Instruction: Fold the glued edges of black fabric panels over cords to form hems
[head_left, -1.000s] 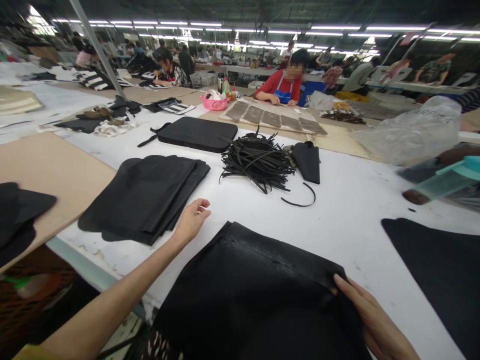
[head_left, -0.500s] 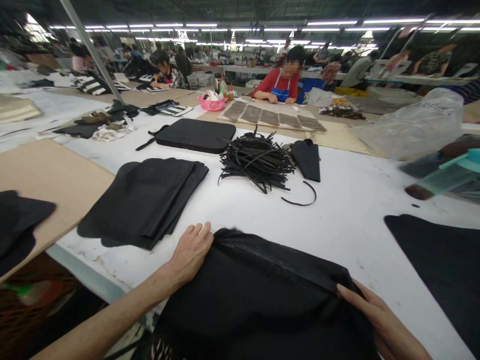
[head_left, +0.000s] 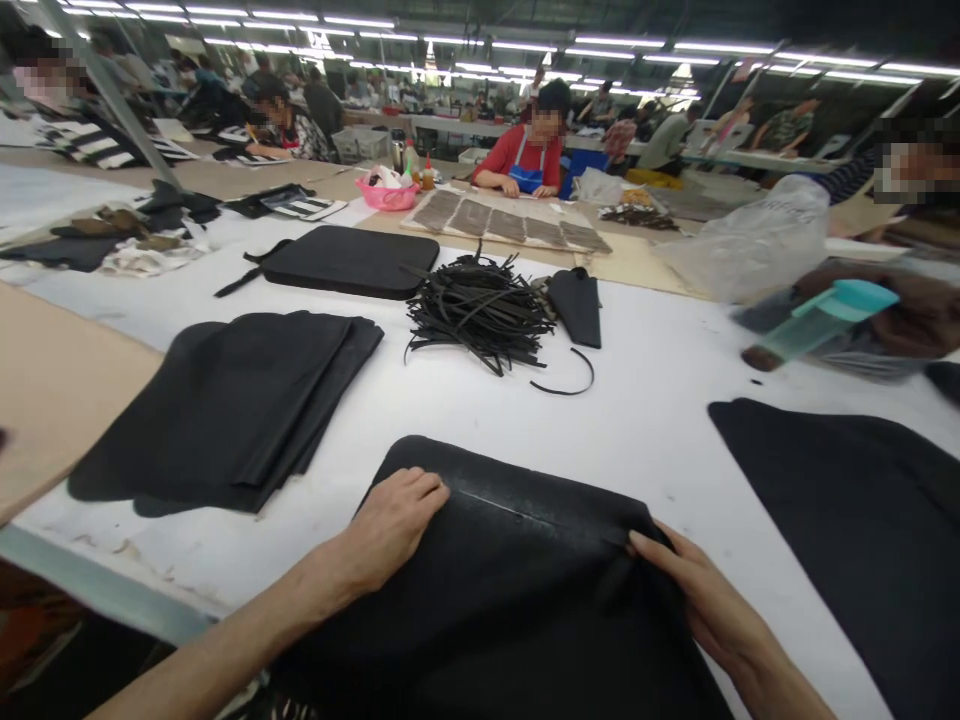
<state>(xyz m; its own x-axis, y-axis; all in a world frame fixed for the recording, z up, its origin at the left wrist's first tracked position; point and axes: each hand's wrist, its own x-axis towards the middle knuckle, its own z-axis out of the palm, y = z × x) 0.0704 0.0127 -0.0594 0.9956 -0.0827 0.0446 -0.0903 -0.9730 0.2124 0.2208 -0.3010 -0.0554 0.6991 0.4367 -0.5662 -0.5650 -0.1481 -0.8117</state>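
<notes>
A large black leather-like piece [head_left: 510, 590] lies at the near edge of the white table, its lower part running out of view at the bottom. A straight line like a slit or seam crosses it near its far edge. On its upper left part rests my left hand [head_left: 397, 525], fingers pressed together and curled down onto the material; the fingertips are partly hidden. My right hand [head_left: 694, 580] pinches the right edge, thumb on top and fingers underneath. Creases run from that pinch across the piece.
Left stands a stack of black pieces [head_left: 225, 400]. Beyond are a black padded panel [head_left: 352, 260], a heap of black strips [head_left: 480, 310] and one loose strip [head_left: 566, 388]. At right lie another black piece [head_left: 840, 490] and a teal-lidded bottle [head_left: 817, 325]. A co-worker in red [head_left: 525, 155] sits opposite.
My left hand has moved from the far left corner onto the top of the piece. The far edge now lies flatter, and the line across it shows more plainly. The view has shifted right.
</notes>
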